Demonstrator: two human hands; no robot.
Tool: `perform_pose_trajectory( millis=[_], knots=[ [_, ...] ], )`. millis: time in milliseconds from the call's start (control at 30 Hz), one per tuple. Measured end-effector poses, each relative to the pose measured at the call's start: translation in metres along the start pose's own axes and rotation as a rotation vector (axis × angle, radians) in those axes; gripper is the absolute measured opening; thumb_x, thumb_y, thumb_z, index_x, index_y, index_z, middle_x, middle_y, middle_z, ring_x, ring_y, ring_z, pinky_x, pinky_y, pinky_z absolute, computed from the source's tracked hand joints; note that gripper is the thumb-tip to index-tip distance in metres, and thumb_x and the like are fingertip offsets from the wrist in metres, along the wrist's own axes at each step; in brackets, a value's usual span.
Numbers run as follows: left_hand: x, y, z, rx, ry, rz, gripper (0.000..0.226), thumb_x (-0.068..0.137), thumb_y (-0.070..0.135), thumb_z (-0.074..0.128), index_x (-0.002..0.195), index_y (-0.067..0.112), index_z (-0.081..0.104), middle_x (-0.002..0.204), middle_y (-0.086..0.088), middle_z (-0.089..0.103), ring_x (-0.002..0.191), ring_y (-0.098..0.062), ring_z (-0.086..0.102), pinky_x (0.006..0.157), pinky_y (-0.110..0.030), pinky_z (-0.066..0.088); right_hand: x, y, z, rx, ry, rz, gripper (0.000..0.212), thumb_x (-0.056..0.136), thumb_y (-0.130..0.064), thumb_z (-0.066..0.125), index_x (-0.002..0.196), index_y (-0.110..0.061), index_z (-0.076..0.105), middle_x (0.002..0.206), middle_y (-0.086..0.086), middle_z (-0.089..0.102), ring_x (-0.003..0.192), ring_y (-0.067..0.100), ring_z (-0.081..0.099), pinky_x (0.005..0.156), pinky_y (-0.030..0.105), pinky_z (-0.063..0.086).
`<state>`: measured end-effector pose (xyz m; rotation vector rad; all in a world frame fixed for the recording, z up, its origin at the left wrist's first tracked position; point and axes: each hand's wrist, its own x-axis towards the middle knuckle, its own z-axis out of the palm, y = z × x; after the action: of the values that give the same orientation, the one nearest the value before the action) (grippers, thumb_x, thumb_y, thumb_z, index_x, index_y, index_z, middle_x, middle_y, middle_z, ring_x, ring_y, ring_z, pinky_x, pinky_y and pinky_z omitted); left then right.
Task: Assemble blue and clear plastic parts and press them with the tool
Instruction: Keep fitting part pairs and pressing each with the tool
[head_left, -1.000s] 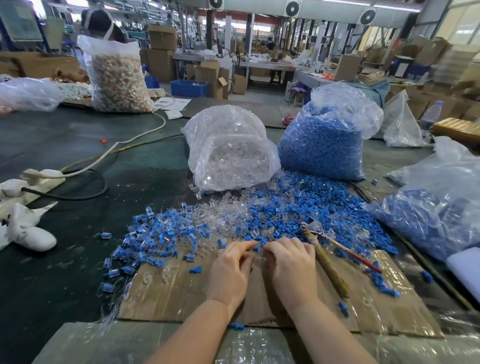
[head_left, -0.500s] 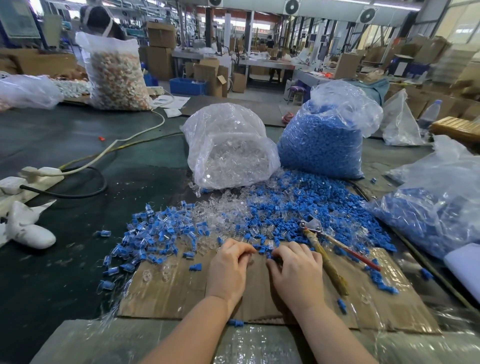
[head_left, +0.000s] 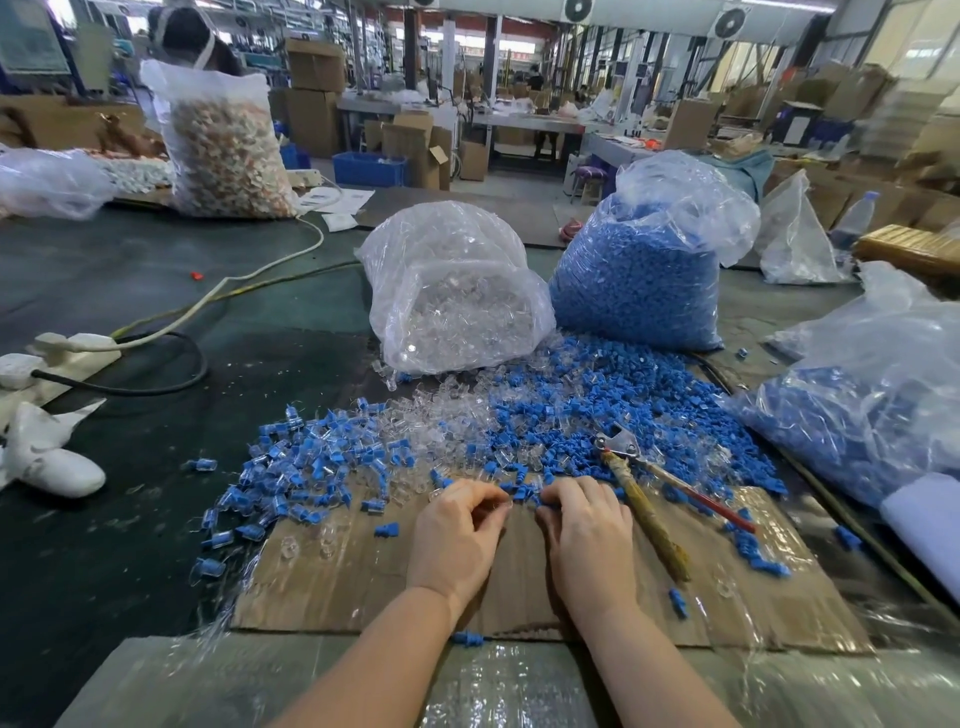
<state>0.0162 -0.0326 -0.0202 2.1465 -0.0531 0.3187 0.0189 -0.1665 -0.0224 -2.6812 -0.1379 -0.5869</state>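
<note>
**Picking parts at the edge of the pile**

Both hands work at the near edge of the loose parts, at 12 o'clock on the cardboard sheet that covers the desk. The left hand has its fingers curled, its grip apparently pinching a small clear part; too small to be sure. The right hand curls its fingertips into the blue parts; whether its grip holds one I cannot tell. The clear parts lie at 11 o'clock of the hands, the pressing tool just beside the right hand at 2 o'clock, untouched. To do this well, I would isolate one piece per hand, align them squarely before mating, then reach for the tool.
</note>
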Motion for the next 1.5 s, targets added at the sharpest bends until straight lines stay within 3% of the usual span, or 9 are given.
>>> perform_pose_trajectory(
  millis=[133,233,333,433,767,967,1033,1167,1500],
  knots=[
    [-0.002,0.002,-0.002,-0.067,-0.024,-0.022,0.038,0.085,0.007,0.063,0.111,0.034,0.057,0.083,0.020,0.060,0.079,0.005,0.057,0.076,-0.007,0.047,-0.004,-0.004,-0.004,0.043,0.117,-0.082,0.017,0.074,-0.001,0.074,0.078,-0.013,0.063,0.073,0.000,0.065,0.068,0.022,0.060,0.063,0.034,0.043],
    [-0.002,0.002,-0.002,-0.065,-0.025,-0.038,0.028,0.084,0.007,0.064,0.106,0.025,0.062,0.080,0.022,0.058,0.077,0.008,0.055,0.074,0.000,0.043,-0.006,-0.004,-0.006,0.046,0.156,-0.115,0.023,0.067,0.003,0.077,0.076,-0.013,0.064,0.071,-0.001,0.065,0.066,0.022,0.061,0.060,0.033,0.045],
    [-0.001,0.002,-0.002,-0.044,-0.029,-0.031,0.015,0.085,0.010,0.063,0.095,0.021,0.066,0.080,0.020,0.058,0.077,0.009,0.053,0.070,0.004,0.039,-0.007,-0.003,-0.005,0.072,0.161,-0.176,0.004,0.079,-0.009,0.064,0.077,-0.013,0.065,0.076,0.001,0.066,0.070,0.024,0.062,0.062,0.036,0.047],
    [0.000,0.001,-0.001,-0.033,-0.028,-0.027,0.012,0.087,0.012,0.062,0.088,0.023,0.064,0.080,0.017,0.059,0.077,0.007,0.053,0.068,0.002,0.038,-0.008,-0.005,-0.007,0.070,0.106,-0.205,0.032,0.087,-0.033,0.042,0.078,-0.012,0.065,0.079,0.002,0.066,0.073,0.024,0.060,0.065,0.036,0.049],
    [0.000,0.001,-0.001,-0.016,-0.069,-0.024,0.009,0.091,0.019,0.055,0.088,0.028,0.054,0.078,0.015,0.060,0.077,0.001,0.057,0.072,-0.016,0.049,-0.009,-0.008,-0.010,0.152,0.132,-0.221,0.031,0.086,-0.029,0.042,0.079,-0.011,0.066,0.077,0.002,0.066,0.069,0.022,0.061,0.064,0.032,0.051],
    [-0.001,0.000,-0.002,-0.077,-0.111,-0.026,0.014,0.089,0.016,0.059,0.086,0.030,0.056,0.081,0.013,0.064,0.079,-0.001,0.060,0.076,-0.018,0.051,-0.010,-0.006,-0.009,0.120,0.147,-0.250,0.005,0.080,-0.014,0.068,0.077,-0.010,0.066,0.074,0.001,0.066,0.069,0.021,0.061,0.067,0.030,0.051],
    [-0.002,0.000,-0.002,-0.099,-0.112,-0.026,0.016,0.087,0.016,0.062,0.084,0.031,0.058,0.082,0.014,0.064,0.080,0.000,0.061,0.078,-0.018,0.052,-0.010,-0.006,-0.009,0.114,0.124,-0.248,0.012,0.073,-0.007,0.077,0.076,-0.010,0.065,0.073,0.001,0.065,0.067,0.020,0.061,0.067,0.027,0.049],
    [-0.003,0.000,-0.003,-0.111,-0.121,-0.005,0.024,0.083,0.017,0.068,0.079,0.039,0.057,0.080,0.017,0.064,0.079,0.004,0.060,0.078,-0.016,0.051,-0.010,-0.006,-0.008,0.150,0.113,-0.242,0.017,0.071,-0.005,0.077,0.073,-0.010,0.062,0.069,0.000,0.062,0.064,0.020,0.058,0.062,0.022,0.037],
    [-0.003,0.000,-0.003,-0.158,-0.105,-0.006,0.023,0.086,0.013,0.063,0.080,0.034,0.057,0.079,0.015,0.064,0.076,0.005,0.059,0.073,-0.009,0.048,-0.011,-0.004,-0.007,0.159,0.119,-0.270,0.016,0.072,-0.012,0.078,0.080,-0.012,0.064,0.076,-0.001,0.064,0.070,0.018,0.059,0.064,0.025,0.045]
  ],
)
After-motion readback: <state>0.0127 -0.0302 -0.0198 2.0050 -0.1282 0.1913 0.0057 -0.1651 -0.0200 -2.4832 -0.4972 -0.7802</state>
